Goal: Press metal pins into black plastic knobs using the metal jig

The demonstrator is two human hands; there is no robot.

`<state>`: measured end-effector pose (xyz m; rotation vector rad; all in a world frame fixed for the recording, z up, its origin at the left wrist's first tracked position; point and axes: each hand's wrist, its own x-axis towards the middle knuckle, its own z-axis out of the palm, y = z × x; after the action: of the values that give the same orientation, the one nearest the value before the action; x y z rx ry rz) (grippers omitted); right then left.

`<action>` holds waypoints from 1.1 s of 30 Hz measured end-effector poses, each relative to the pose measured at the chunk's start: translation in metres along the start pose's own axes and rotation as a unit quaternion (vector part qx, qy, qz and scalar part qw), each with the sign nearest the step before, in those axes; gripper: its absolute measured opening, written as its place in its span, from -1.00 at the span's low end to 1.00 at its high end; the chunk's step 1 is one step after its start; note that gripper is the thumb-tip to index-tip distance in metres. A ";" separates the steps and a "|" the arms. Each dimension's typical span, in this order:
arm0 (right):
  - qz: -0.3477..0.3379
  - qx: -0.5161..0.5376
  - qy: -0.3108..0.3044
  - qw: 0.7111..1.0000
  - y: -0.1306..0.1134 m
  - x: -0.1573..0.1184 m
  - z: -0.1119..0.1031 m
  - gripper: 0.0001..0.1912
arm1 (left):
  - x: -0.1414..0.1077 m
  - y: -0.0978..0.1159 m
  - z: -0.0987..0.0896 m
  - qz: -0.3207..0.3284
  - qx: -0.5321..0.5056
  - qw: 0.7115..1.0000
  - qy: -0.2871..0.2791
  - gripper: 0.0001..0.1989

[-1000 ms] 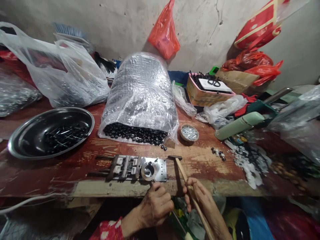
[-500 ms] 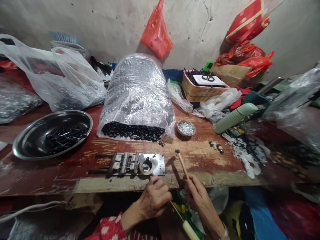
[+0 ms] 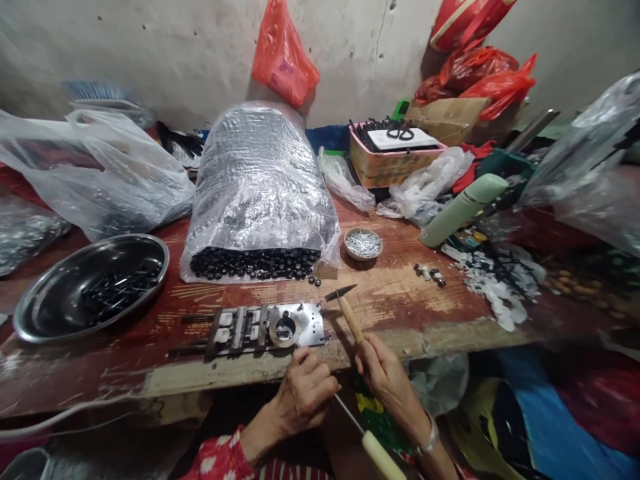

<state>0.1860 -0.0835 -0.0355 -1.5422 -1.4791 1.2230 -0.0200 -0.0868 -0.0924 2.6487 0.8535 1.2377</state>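
My right hand (image 3: pixel 385 380) grips the wooden handle of a small hammer (image 3: pixel 350 320), its narrow steel head raised above the table. My left hand (image 3: pixel 305 397) is closed at the table's front edge, just below a perforated steel jig plate (image 3: pixel 265 329) with slots and a round ring. A thin metal shaft with a cream handle (image 3: pixel 379 455) runs from under my left fingers, and the hand seems to hold it. Neither hand touches the plate. A few black beads (image 3: pixel 314 281) lie beyond the plate, near a bulging plastic sack of black beads (image 3: pixel 255 263).
A steel bowl of black beads and pins (image 3: pixel 90 287) stands left of the plate. A small dish of nails (image 3: pixel 363 243), loose small parts (image 3: pixel 427 272), a green flask (image 3: pixel 463 210), a box with scissors (image 3: pixel 395 157) and plastic bags crowd the table's back and right.
The hammer has risen and tilted, its head now pointing left. My hands stay near the table edge. The whole scene has shifted left in view as my head turned.
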 end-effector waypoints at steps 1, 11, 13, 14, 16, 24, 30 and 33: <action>-0.014 -0.008 -0.002 1.000 0.001 0.002 0.000 -0.57 | 0.000 0.000 0.000 0.000 0.002 1.000 0.004 -0.89; 0.015 0.029 0.042 0.999 0.012 0.024 -0.009 -0.59 | -0.001 0.002 0.002 -0.014 0.010 1.000 -0.003 -0.92; 0.007 0.009 0.020 1.000 0.011 0.025 -0.009 -0.58 | 0.000 0.002 0.002 -0.015 0.013 1.000 -0.003 -0.91; 0.007 0.008 -0.002 1.000 0.009 0.025 -0.008 -0.57 | 0.001 0.002 0.001 -0.016 0.016 1.000 -0.002 -0.91; 0.030 0.032 -0.061 0.997 0.004 0.023 -0.008 -0.56 | 0.002 0.003 0.001 -0.017 0.020 1.000 0.001 -0.90; 0.124 0.121 -0.014 0.985 -0.003 0.026 -0.017 -0.49 | 0.003 0.003 0.000 -0.017 0.015 1.000 -0.008 -0.93; 0.086 0.057 -0.076 0.992 -0.006 0.029 -0.016 -0.51 | 0.002 0.003 0.001 -0.021 0.010 1.000 -0.006 -0.97; 0.112 0.103 -0.054 0.987 -0.008 0.030 -0.019 -0.51 | 0.002 0.003 0.001 -0.020 0.012 1.000 -0.008 -0.96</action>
<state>0.1991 -0.0504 -0.0271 -1.5514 -1.2242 1.5602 -0.0170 -0.0883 -0.0905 2.6417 0.9190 1.2042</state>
